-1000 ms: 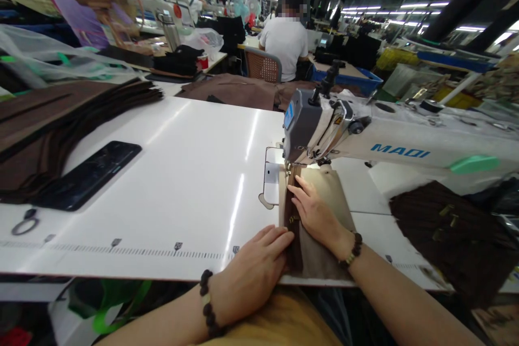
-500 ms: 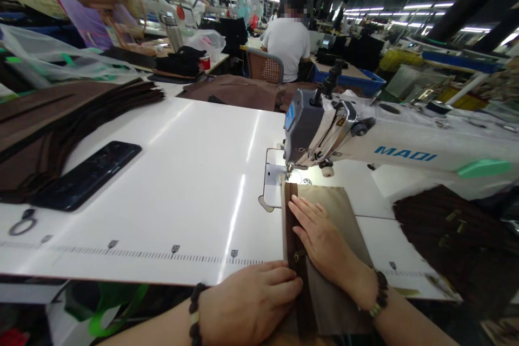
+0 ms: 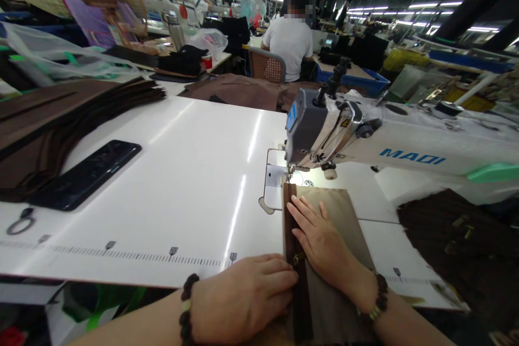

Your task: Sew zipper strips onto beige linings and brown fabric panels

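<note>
So, looks like the feeding stage: open, flat left hand (image 3: 243, 300) and right hand (image 3: 324, 240) press a dark-brown zipper (image 3: 290, 221) onto tan fabric (image 3: 343, 208) just in front of the white MAQI sewing machine (image 3: 324, 140), and the next bit needs a straight, steady feed.

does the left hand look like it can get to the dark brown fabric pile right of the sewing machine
Probably not easily. The left hand lies on the brown zipper, and the right hand and its forearm lie between it and the dark brown fabric pile, so it would have to cross over them.
</note>
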The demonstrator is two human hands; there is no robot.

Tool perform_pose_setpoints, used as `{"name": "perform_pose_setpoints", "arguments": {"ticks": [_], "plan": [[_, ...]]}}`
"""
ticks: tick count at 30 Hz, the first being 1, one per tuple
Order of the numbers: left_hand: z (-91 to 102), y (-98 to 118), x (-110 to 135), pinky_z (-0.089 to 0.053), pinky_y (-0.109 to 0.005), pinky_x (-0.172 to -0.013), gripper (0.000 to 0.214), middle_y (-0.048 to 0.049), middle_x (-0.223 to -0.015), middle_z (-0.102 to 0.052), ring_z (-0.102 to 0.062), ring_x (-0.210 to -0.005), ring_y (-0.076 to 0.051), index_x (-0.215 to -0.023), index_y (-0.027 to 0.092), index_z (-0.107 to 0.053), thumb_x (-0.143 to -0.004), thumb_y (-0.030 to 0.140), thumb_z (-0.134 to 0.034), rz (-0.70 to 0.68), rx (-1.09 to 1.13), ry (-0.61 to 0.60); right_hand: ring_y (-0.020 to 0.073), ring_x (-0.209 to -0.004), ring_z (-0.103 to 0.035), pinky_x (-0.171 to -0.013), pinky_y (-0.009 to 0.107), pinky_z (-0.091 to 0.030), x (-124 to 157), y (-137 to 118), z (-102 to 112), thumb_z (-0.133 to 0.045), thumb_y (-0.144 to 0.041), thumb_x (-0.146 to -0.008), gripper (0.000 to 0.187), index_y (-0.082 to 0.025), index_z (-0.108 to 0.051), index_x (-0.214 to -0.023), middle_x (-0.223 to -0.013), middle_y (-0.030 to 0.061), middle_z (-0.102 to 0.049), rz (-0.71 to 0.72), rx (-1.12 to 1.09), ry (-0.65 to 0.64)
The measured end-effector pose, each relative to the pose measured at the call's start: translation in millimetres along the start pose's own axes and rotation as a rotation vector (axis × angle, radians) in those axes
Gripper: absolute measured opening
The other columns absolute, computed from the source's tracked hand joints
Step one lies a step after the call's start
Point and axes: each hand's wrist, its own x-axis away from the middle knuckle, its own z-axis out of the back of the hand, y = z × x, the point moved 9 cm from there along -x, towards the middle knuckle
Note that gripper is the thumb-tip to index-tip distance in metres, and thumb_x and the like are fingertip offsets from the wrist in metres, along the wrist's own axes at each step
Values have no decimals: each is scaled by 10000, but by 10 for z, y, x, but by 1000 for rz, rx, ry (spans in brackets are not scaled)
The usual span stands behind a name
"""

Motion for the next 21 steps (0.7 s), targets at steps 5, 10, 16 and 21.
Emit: {"name": "perform_pose_setpoints", "arguments": {"ticks": [5,10,16,21], "plan": [[217,-572,-148,-446,-319,-911,191,-102,-1078,-571,-519,-1010,-194,-1004,91,-567,-884,208,-474,169,-214,19,223,-1312,-252,-1025,569,-238,-4,-11,-17,-304,-204,-897,449,-208,-333,-1345,-1402,76,-321,7,6,-3],[106,-985,-317,-392,-341,-974,272,-116,-1140,-553,-491,-1089,-215,-1078,69,-542,-885,252,-484,164,-354,-18,226,-1315,-243,-1023,583,-229,-1,0,-41,-302,-194,-894,470,-213,-292,-1364,-1407,72,-306,-1,10,-17],[-16,-1087,-425,-411,-353,-928,281,-125,-1094,-557,-514,-1038,-228,-1069,74,-541,-882,277,-484,130,-379,-60,224,-1321,-226,-1018,601,-219,-9,78,-40,-291,-193,-893,480,-209,-267,-1372,-1421,53,-279,-26,13,-50],[17,-1131,-504,-407,-354,-928,301,-124,-1103,-543,-499,-1049,-235,-1072,76,-534,-878,302,-491,152,-351,-54,223,-1324,-218,-1016,610,-208,-54,170,-32,-284,-200,-897,470,-218,-280,-1366,-1422,52,-275,-54,6,-52]]}}
